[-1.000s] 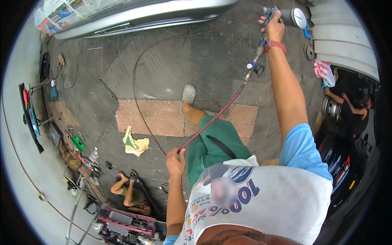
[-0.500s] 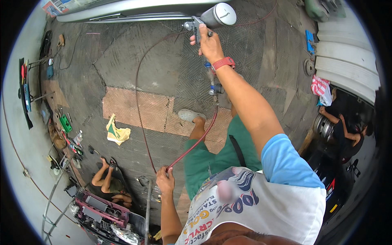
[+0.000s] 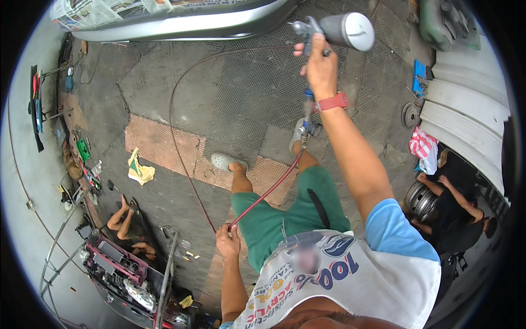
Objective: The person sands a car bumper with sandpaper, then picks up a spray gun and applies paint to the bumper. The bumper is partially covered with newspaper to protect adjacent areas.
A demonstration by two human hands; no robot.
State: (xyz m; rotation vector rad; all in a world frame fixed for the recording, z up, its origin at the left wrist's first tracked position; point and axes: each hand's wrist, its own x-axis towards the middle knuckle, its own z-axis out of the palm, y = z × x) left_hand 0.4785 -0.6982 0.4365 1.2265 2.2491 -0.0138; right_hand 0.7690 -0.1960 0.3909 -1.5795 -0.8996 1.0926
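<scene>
My right hand (image 3: 319,68) is wrapped round the grip of a spray gun (image 3: 309,30), its nozzle pointing left and its grey cup (image 3: 346,31) tilted out to the right. A regulator with a blue-ended filter (image 3: 307,112) hangs under the grip, and a red air hose (image 3: 268,192) runs from it down to my left hand (image 3: 227,241). That hand is closed on the hose at waist height, and the rest of the hose loops forward across the floor. Ahead, to the left of the gun, is a silver car body panel (image 3: 181,27) partly covered with newspaper (image 3: 126,12).
A yellow cloth (image 3: 140,169) lies on the floor to the left. People crouch at lower left (image 3: 129,225) and at right (image 3: 457,211), the latter beside a wheel rim (image 3: 421,200). A car front end (image 3: 123,274) and metal pipe stand (image 3: 167,274) are at lower left.
My right hand and the spray gun have moved right, past the end of the panel. My feet have shifted in view, and both now show. The left hand still grips the hose.
</scene>
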